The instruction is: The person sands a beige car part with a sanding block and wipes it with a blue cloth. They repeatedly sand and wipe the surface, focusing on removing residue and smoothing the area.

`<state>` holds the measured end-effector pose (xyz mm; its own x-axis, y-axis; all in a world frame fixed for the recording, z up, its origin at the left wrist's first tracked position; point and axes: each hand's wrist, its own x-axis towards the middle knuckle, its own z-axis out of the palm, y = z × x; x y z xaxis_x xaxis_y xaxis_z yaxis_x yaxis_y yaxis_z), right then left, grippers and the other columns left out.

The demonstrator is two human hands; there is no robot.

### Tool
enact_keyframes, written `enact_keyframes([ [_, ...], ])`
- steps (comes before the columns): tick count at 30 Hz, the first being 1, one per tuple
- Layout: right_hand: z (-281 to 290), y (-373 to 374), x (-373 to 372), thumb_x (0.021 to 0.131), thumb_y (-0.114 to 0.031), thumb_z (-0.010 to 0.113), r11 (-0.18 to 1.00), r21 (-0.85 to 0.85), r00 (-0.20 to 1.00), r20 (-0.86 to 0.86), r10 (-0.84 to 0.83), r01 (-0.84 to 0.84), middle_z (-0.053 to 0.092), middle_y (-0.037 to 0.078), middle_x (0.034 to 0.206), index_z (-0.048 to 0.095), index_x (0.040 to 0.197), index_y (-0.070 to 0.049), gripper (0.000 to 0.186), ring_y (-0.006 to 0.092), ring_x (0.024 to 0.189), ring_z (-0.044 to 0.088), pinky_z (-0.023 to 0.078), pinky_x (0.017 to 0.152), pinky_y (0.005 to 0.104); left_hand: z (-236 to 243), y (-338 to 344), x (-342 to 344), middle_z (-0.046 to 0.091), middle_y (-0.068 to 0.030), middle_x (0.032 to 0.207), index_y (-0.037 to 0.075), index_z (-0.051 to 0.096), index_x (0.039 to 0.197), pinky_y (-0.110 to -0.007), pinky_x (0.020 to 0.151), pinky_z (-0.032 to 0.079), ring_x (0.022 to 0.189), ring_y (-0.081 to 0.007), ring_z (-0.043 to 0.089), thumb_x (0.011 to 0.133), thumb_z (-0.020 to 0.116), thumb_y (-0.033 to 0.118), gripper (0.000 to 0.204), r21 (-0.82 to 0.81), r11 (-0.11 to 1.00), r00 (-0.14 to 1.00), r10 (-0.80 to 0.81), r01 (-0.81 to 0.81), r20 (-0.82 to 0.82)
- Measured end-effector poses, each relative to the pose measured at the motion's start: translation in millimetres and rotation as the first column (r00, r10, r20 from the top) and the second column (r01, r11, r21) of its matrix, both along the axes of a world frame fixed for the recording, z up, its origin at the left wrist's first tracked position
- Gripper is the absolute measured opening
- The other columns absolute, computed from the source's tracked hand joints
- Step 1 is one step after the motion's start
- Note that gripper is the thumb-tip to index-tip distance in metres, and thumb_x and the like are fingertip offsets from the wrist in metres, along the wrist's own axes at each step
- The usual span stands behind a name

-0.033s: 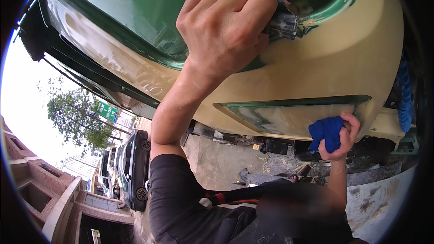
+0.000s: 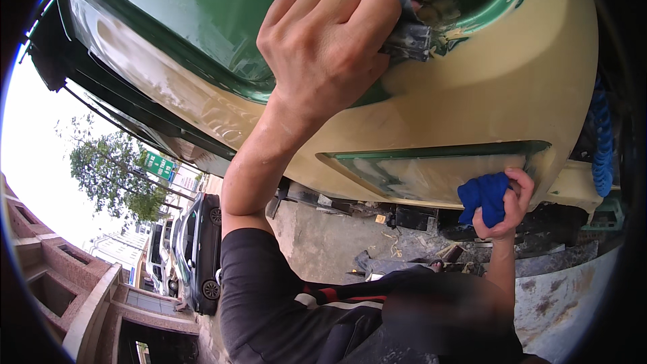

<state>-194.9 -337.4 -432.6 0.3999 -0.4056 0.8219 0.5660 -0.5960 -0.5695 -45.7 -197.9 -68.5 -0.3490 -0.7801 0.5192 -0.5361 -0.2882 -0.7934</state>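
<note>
My left hand [image 2: 327,50] is closed in a fist against the green and cream vehicle body [image 2: 485,104]. From beside its thumb sticks out a crumpled dark grey sheet of sandpaper [image 2: 410,39] with pale residue on it. The sheet lies on the rounded corner of the glossy green panel [image 2: 222,3], where the paint is scuffed. Lower right, my right hand [image 2: 512,209] is wrapped round a bunched blue cloth [image 2: 483,201], by the end of a long green-edged recess [image 2: 418,172] smeared with a pale film. What is inside the left fist is hidden.
Under the body, dark parts and scraps litter the concrete ground [image 2: 313,236]. A blue coiled hose [image 2: 602,138] hangs at the right, above a green crate [image 2: 606,216]. Parked cars [image 2: 199,249], a tree [image 2: 114,168] and a brick building [image 2: 74,283] are at the left.
My left hand has slid a little to the left along the panel with the sandpaper. The right hand still holds the cloth in nearly the same place.
</note>
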Motion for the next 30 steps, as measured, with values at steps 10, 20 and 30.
enact_keyframes([
  [10, 13.8, -4.8, 5.4, 0.057, -0.016, 0.075, 1.0, 0.013, 0.996, 0.084, 0.006, -0.007, 0.054, 0.02, 0.117, 0.065, 0.086, -0.001, 0.034, 0.027, 0.078, 0.067, 0.058, 0.073, 0.0347, -10.6, 29.0, 9.7, 0.046, -0.0014, 0.065, 0.015, 0.051, 0.072, -0.035, 0.053, 0.035, 0.059, -0.0206, 0.051, 0.059, 0.074, 0.014, 0.027, -0.102, 0.989, 0.989, 0.096, -0.107, -0.113],
  [20, 14.1, -2.0, 10.7, 0.056, -0.017, 0.077, 0.998, 0.054, 0.993, 0.113, 0.026, -0.032, 0.058, 0.018, 0.114, 0.066, 0.087, -0.005, 0.035, 0.0296, 0.081, 0.067, 0.057, 0.07, 0.0361, -4.3, 18.2, -0.1, 0.047, -0.0041, 0.061, 0.012, 0.05, 0.069, -0.036, 0.051, 0.033, 0.053, -0.0241, 0.049, 0.068, 0.08, 0.014, 0.03, -0.114, 0.987, 0.988, 0.097, -0.111, -0.12],
  [30, 12.6, -4.5, 6.6, 0.054, -0.019, 0.077, 1.0, 0.005, 0.997, 0.079, -0.014, 0.014, 0.059, 0.015, 0.113, 0.067, 0.087, -0.008, 0.036, 0.0293, 0.082, 0.068, 0.058, 0.07, 0.0355, -8.4, 12.7, -6.0, 0.05, -0.0041, 0.062, 0.01, 0.054, 0.069, -0.035, 0.053, 0.035, 0.055, -0.0241, 0.053, 0.077, 0.085, 0.019, 0.034, -0.121, 0.985, 0.988, 0.108, -0.122, -0.111],
])
